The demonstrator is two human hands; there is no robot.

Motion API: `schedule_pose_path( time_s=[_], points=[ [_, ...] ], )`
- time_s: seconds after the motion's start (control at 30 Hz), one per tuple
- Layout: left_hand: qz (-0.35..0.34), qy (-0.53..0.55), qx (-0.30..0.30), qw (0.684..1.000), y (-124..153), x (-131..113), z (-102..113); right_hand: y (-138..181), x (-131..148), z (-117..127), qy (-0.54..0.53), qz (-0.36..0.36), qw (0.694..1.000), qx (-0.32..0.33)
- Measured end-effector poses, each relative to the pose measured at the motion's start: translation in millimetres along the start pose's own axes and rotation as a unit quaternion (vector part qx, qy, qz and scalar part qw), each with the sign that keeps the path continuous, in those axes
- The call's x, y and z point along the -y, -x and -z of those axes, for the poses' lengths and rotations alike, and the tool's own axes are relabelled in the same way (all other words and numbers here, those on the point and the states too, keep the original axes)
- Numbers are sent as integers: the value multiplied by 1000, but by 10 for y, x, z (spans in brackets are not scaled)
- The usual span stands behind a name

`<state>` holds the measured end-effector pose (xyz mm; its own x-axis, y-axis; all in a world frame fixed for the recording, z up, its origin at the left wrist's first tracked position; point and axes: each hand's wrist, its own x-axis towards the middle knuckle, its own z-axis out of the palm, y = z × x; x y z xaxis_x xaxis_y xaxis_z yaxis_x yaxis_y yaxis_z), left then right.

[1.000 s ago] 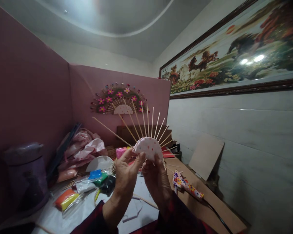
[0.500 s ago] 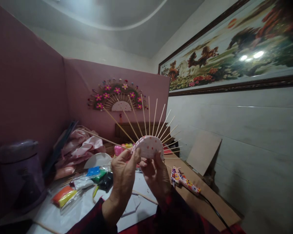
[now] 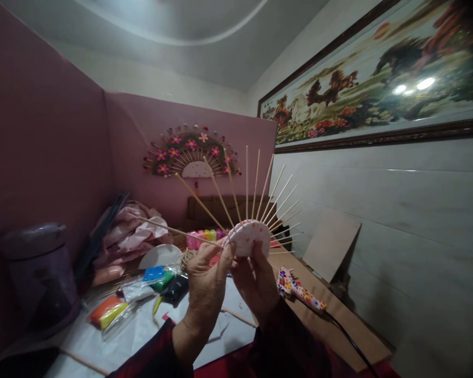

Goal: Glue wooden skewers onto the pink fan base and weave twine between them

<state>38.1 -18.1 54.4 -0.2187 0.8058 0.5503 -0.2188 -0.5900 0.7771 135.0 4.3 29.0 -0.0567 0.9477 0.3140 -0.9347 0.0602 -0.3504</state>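
Both hands [image 3: 205, 283] hold the fan [image 3: 244, 237] (sticks [image 3: 247, 184] splayed).

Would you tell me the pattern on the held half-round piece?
The piece is pale pink with reddish dots (head view).

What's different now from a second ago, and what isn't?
The dotted half-round piece has shifted slightly right and turned: its leftmost stick tips lower, while the sticks on its right side stand higher. The left hand and right hand moved with it, neither letting go. The flowered glue gun and wall fan stayed put.
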Motion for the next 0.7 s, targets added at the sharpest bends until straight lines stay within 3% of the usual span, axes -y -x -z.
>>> schedule_pose_path(
  time_s=[0.27,0.43,0.57,0.7],
  points=[
    [5,-35,30,999,-7,44,-9,-38,26,16,-11,-21,999,-47],
    [-109,-141,7,984,9,41,19,1,23,-33,-9,1,1000,10],
    [-211,-185,30,960,59,-21,8,46,62,-118,-14,-12,998,52],
    [-262,-218,44,939,98,-99,-14,74,95,-148,-23,-16,998,61]
  ],
)
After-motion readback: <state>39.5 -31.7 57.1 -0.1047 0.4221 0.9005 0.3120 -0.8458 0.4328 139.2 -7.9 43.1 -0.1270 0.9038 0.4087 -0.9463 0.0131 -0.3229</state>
